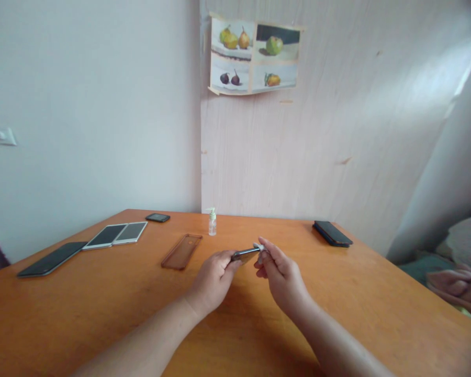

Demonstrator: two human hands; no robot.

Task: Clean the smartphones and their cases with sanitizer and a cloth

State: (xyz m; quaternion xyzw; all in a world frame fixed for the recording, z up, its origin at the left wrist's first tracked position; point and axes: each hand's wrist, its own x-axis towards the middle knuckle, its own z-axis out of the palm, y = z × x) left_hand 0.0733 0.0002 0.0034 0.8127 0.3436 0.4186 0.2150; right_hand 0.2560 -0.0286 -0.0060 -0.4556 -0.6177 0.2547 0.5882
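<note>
Above the middle of the table my left hand (215, 275) grips one end of a smartphone (246, 254), held tilted and seen nearly edge-on. At the phone's other end my right hand (280, 272) pinches a small white cloth or tissue (260, 248) against its edge. Most of the white piece is hidden by the fingers. Left of my hands, a translucent brown phone case (182, 252) lies flat on the table. Behind them stands a small clear pump bottle (212, 222) with a pale green top.
On the orange wooden table (357, 309), a dark tablet (52, 259), two white-framed devices (105, 236) and a small black phone (157, 217) lie at left. A phone in a dark case (332, 233) lies at the right back. Fruit pictures (255, 55) hang on the wall.
</note>
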